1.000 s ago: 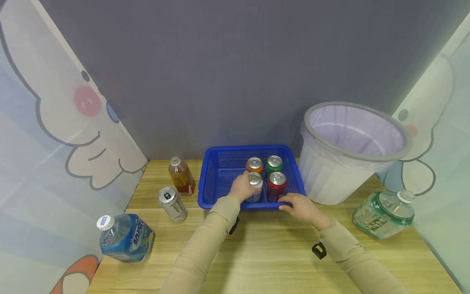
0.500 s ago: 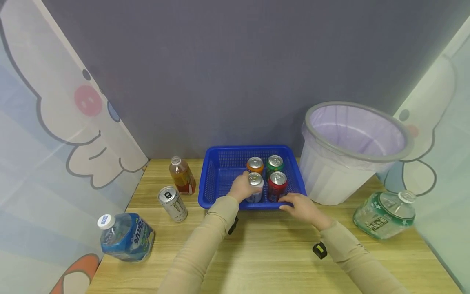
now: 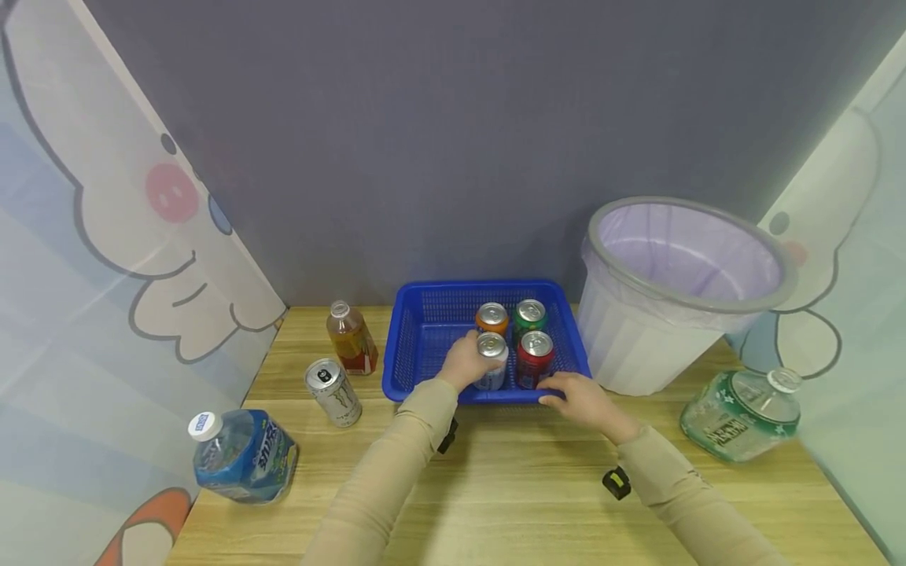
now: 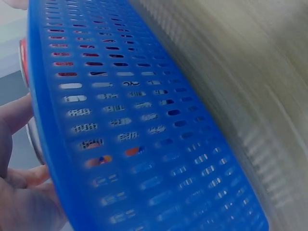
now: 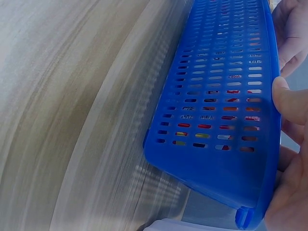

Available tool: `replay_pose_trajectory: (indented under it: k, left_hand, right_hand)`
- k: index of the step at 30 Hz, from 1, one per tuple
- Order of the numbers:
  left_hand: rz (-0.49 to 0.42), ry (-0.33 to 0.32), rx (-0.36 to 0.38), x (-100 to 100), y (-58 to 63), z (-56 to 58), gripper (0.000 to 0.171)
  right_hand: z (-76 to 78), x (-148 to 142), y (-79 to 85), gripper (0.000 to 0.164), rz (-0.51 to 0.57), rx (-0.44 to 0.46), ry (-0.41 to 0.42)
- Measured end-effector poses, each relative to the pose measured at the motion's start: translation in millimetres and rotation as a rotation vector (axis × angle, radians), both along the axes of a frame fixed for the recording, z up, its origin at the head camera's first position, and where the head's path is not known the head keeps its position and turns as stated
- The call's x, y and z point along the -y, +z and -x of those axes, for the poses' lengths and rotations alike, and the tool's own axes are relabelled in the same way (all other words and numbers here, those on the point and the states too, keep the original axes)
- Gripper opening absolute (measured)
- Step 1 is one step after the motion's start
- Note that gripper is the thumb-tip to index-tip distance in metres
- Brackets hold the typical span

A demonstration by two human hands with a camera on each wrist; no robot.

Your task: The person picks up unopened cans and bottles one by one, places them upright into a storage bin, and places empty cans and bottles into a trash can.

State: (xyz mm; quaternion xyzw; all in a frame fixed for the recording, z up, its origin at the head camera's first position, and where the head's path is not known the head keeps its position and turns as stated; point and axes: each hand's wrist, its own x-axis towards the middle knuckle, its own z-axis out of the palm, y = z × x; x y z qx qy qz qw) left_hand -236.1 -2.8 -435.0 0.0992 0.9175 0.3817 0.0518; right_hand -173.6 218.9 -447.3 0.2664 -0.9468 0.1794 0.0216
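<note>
At the back of the pale wooden table (image 3: 510, 487), before the grey wall (image 3: 425, 157), sat one blue plastic basket (image 3: 433, 346) with slotted sides, rectangular, its long axis running left to right and its open top facing up. Four drink cans stood inside it, toward its right half, in two rows of two, each upright with its lid upward: an orange can (image 3: 491, 318) and a green can (image 3: 530, 315) behind, a silver-white can (image 3: 491, 346) and a red can (image 3: 535, 358) in front.

The left hand (image 3: 467, 363) reached over the front rim and gripped the silver-white can, its thumb along the near side. The right hand (image 3: 582, 397) pinched the basket's front rim near the right corner, thumb outside and fingers just beside the red can.

A fifth can, tall and silver-grey (image 3: 333, 393), stood left of the basket. Three plastic bottles were set about, necks upward: one amber (image 3: 351, 339), one blue with a white cap (image 3: 244, 457), and one clear with a green label (image 3: 739, 414) at far right. One white, grey-rimmed bin (image 3: 630, 338) with a translucent liner stood just beside the basket's right end.
</note>
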Motion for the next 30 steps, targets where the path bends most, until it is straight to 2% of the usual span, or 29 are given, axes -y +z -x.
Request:
replay_pose_trajectory:
  k: [9,16,23,30]
  left_hand:
    - [0.010,-0.002,-0.020,5.6,7.7,-4.4,0.043]
    - [0.019,0.008,0.028,14.3,8.0,-9.8,0.043]
    - [-0.008,0.007,0.050,24.3,8.2,-14.1,0.036]
    - [-0.050,0.006,0.060,32.1,8.5,-25.2,0.033]
  right_hand:
    - [0.1,-2.1,1.7,0.021,-0.007,-0.034,0.008]
    - [-2.2,0.1,0.7,0.021,-0.013,-0.023,0.011]
    - [-3.6,1.7,-0.7,0.020,-0.011,-0.046,0.006]
    - [-4.5,1.4,-2.1,0.020,0.000,-0.028,-0.014]
